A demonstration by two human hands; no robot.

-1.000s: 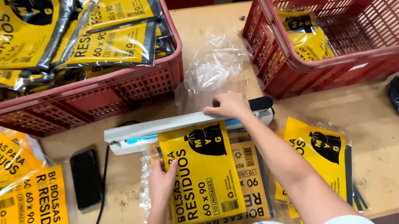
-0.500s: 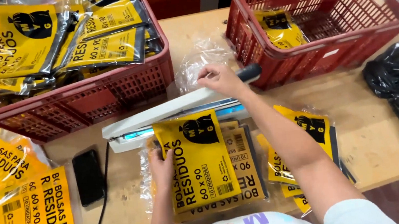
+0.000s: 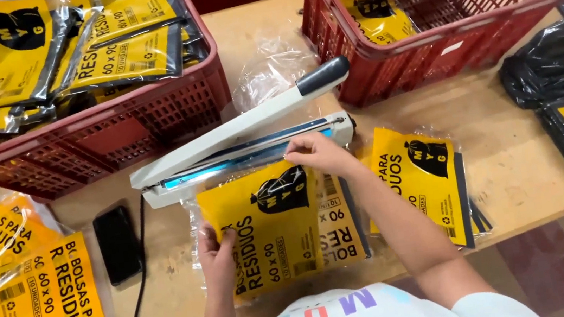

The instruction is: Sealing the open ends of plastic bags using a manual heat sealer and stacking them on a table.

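1. Yellow and black, the packet of folded bags lies flat in its clear plastic sleeve on the wooden surface, its top edge tucked just under the heat sealer, presumably so the open end meets the sealing bar.
2. The left hand grips the packet's lower left edge, fingers curled over it and thumb on top, steadying it from below.
3. The right hand reaches across to the packet's top right corner, fingers pinched closed on the clear film right at the sealer's blue strip; the forearm stretches diagonally over a second packet lying beneath.
4. The sealer's white arm stands raised at an angle, its dark handle pointing toward the right crate, leaving the gap open for the film.
5. Another yellow packet rests just right of the forearm.
6. A black phone lies left of the packet, beside the sealer's cord.
7. A red crate at the upper left is heaped with packets; a second red crate at the upper right holds one packet, seemingly the finished ones.
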